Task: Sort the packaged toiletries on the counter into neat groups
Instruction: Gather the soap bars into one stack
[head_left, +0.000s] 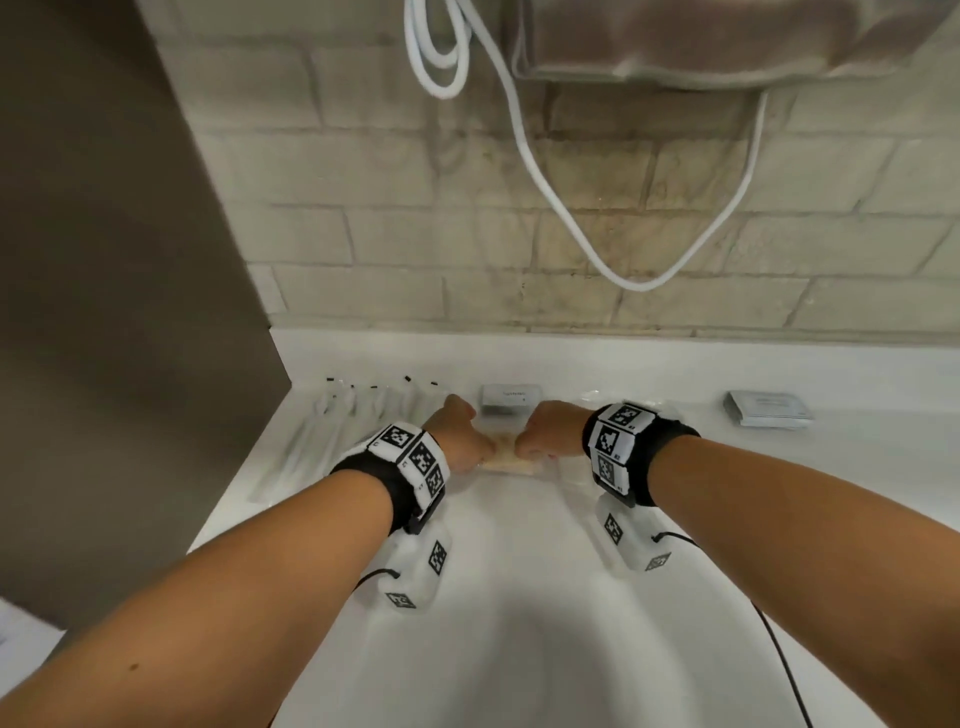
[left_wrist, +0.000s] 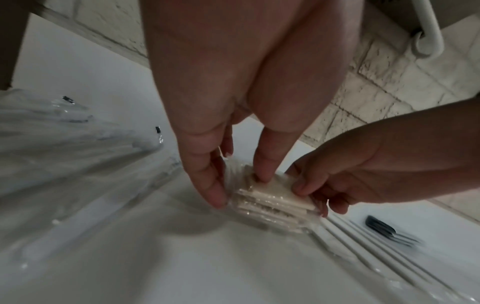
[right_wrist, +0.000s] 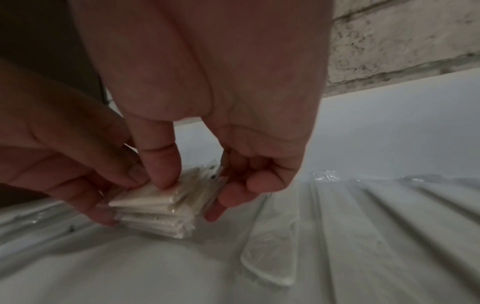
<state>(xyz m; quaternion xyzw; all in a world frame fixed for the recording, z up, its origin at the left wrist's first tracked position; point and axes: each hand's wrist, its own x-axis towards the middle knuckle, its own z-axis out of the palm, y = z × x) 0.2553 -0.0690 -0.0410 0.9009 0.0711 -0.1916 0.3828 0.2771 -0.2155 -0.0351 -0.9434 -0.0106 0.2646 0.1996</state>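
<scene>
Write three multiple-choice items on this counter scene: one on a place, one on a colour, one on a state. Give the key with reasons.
1. Where is the stack of wrapped packets?
A. On the counter between both hands
B. On the wall shelf
C. Beside the far-right sachets

2. What colour is the cord hanging on the tiled wall?
A. Black
B. White
C. Red

3. What is the left hand doing?
A. Resting flat and idle
B. Pinching the stack
C. Pulling the cord

Key: 1 A, the stack sits on the counter with the right hand at its other end. 2 B, the cord loops white against the tiles. 3 B, thumb and fingers close on the stack.
</scene>
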